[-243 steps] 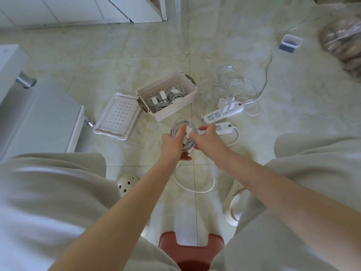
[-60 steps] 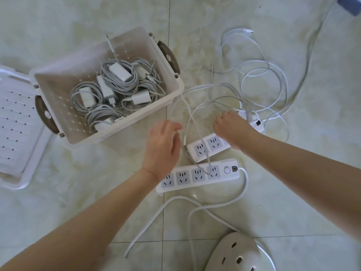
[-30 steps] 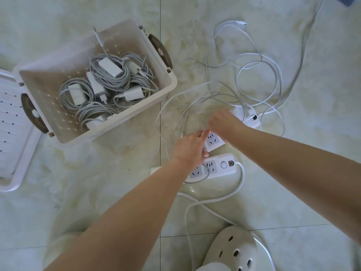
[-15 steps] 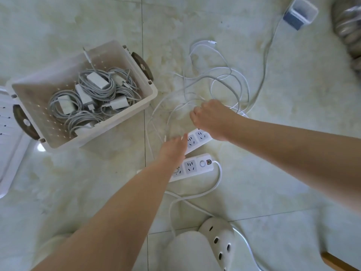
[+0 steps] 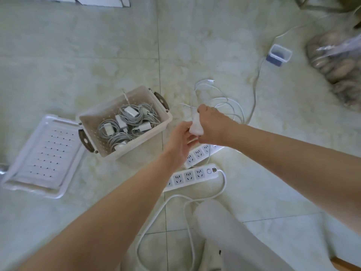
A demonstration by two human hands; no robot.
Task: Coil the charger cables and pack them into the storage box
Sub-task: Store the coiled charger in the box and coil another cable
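Observation:
My right hand (image 5: 212,127) grips a white charger plug (image 5: 196,127) lifted above the floor, its loose white cable (image 5: 224,101) trailing in loops behind. My left hand (image 5: 180,142) is just below and left of it, fingertips touching the plug's lower end, fingers relaxed. The white storage box (image 5: 166,122) stands on the floor to the left and holds several coiled grey cables with white adapters (image 5: 129,122).
Two white power strips (image 5: 195,176) lie on the tiles under my hands, one cord curving toward me. The box's perforated lid (image 5: 41,155) lies left of the box. A small clear container (image 5: 278,55) and a plastic bag (image 5: 336,59) sit far right. My knee (image 5: 224,231) is below.
My right hand pulled the charger plug off the power strip and raised it. My left hand left the strip and came up to the plug. The view has pulled back.

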